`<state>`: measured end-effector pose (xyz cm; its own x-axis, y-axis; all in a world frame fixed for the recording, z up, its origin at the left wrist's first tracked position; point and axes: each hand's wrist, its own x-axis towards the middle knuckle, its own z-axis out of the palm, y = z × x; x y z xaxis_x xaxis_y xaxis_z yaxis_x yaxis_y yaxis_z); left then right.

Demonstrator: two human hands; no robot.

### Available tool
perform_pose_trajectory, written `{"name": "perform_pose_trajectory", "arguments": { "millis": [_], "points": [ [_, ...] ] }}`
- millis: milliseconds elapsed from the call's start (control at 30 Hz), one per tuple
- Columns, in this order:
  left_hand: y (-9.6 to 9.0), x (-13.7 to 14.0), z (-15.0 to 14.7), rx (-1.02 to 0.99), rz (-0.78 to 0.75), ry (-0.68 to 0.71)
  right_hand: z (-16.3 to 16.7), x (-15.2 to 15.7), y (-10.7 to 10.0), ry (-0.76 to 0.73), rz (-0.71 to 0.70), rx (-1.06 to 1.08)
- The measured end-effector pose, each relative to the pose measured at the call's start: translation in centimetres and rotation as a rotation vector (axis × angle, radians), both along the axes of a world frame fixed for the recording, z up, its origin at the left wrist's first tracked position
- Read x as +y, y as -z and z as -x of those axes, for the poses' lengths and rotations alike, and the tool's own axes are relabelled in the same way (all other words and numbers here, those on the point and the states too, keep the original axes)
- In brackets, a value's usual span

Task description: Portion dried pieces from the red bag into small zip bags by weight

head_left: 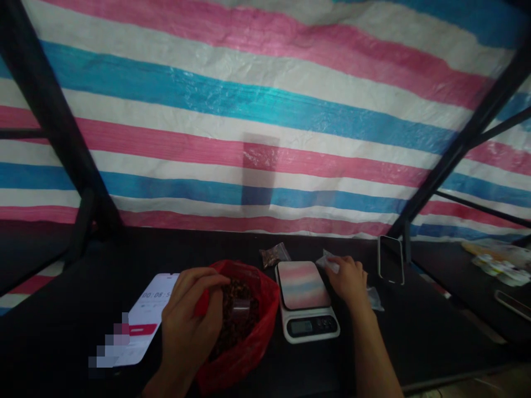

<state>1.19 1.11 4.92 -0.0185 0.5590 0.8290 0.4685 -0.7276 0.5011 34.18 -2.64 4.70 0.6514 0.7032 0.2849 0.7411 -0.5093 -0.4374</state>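
A red plastic bag (265,309) stands open on the dark table, filled with small dark-brown pieces (232,331). A small clear plastic piece (241,308) lies on top of them. My left hand (191,309) is closed on the bag's left rim, thumb and fingers curled over it. To the right of a white digital scale (305,298), my right hand (350,276) pinches a small clear zip bag (326,260). Another clear bag (375,298) lies beside my right wrist. Behind the scale rests a zip bag with brown pieces (271,256). Nothing sits on the scale's plate.
A phone with a lit timer screen (145,309) lies left of the red bag. A phone-shaped frame (390,260) leans near the right black post (452,160). A striped plastic sheet (249,110) hangs behind the table. Packets (498,265) and another phone (514,304) lie far right.
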Motion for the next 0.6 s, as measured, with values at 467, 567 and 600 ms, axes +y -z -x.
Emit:
{"name": "perform_pose_trajectory", "arguments": {
  "millis": [467,567,600],
  "points": [
    [-0.8,-1.1,-2.1,-0.081,0.404,0.206,7.7,-0.8,-5.8,-0.884,-0.341,0.853],
    [-1.0,-0.6,-2.1,-0.354,0.753,0.453,9.9,-1.2,-6.4,-1.073,-0.235,1.026],
    [-1.2,-0.4,-1.9,-0.415,0.836,0.517,10.3,-1.1,-6.4,-1.085,-0.223,1.044]
  ]
}}
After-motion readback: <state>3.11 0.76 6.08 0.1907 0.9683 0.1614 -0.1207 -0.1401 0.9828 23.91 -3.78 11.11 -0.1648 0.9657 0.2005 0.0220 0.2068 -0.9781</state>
